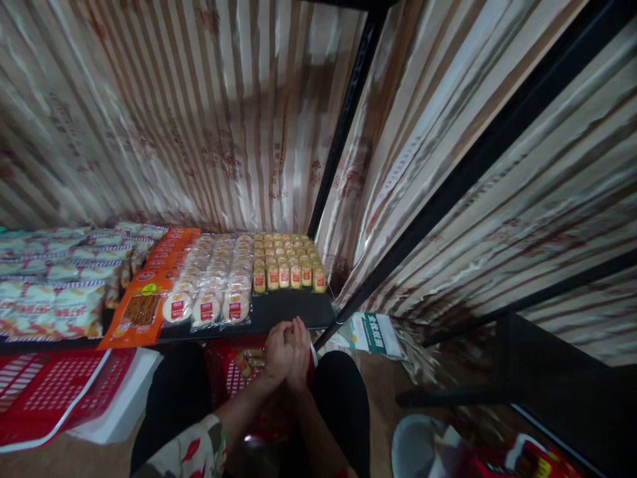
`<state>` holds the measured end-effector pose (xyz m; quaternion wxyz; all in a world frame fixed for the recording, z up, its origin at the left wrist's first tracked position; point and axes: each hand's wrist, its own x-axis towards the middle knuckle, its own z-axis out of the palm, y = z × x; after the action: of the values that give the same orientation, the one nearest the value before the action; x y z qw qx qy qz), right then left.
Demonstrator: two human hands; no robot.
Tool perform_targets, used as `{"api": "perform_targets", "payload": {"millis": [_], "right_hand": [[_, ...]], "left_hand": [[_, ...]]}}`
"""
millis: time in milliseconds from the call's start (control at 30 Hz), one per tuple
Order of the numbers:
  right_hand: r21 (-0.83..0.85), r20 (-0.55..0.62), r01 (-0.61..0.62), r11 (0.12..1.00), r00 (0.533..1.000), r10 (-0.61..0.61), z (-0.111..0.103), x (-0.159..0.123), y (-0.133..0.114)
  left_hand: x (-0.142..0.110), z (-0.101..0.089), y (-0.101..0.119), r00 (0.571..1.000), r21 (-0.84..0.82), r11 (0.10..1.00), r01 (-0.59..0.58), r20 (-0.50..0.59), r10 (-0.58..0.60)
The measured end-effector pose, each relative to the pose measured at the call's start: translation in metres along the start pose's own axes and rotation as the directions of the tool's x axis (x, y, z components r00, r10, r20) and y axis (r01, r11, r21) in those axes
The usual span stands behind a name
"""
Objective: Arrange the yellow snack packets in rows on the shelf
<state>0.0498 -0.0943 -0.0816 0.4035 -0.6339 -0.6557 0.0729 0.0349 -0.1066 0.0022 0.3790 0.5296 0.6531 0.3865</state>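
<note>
My left hand point(279, 348) and my right hand point(299, 352) are pressed together at the front edge of a black shelf point(293, 307). The left fingers are curled in against the right hand, and whatever may lie between the palms is hidden. Just beyond them on the shelf stand rows of small yellow wrapped snacks point(283, 275) with red labels. To their left lie rows of round white crackers point(206, 307) in clear wrappers. Beneath my hands, between my knees, is a red basket point(233, 372) with packets inside.
Orange snack packs point(149, 285) and white snack bags point(77, 309) fill the shelf's left. Below sits another red basket point(89, 385). A black post point(378, 272) slants up at right. On the floor are a green-and-white packet point(373, 334) and a pale bucket point(415, 445).
</note>
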Motion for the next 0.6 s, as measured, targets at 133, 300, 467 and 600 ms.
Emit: {"api": "perform_targets", "payload": {"millis": [133,300,467,600], "right_hand": [[-0.006,0.006,-0.006,1.000,1.000,0.006,0.013,-0.015,0.001],[-0.023,0.052,0.050,0.998,0.997,-0.049,0.032,-0.042,0.000],[-0.045,0.108,0.103,0.994,0.989,-0.098,0.050,-0.066,-0.002],[-0.050,0.130,0.135,0.990,0.983,-0.128,0.064,-0.074,-0.008]], "left_hand": [[-0.005,-0.003,-0.021,1.000,0.033,0.999,0.012,-0.021,-0.012],[-0.004,-0.036,-0.055,0.996,0.059,0.995,0.086,0.003,-0.087],[-0.008,-0.065,-0.083,0.982,0.088,0.978,0.188,-0.005,-0.189],[-0.011,-0.066,-0.100,0.980,0.084,0.976,0.200,-0.035,-0.198]]}}
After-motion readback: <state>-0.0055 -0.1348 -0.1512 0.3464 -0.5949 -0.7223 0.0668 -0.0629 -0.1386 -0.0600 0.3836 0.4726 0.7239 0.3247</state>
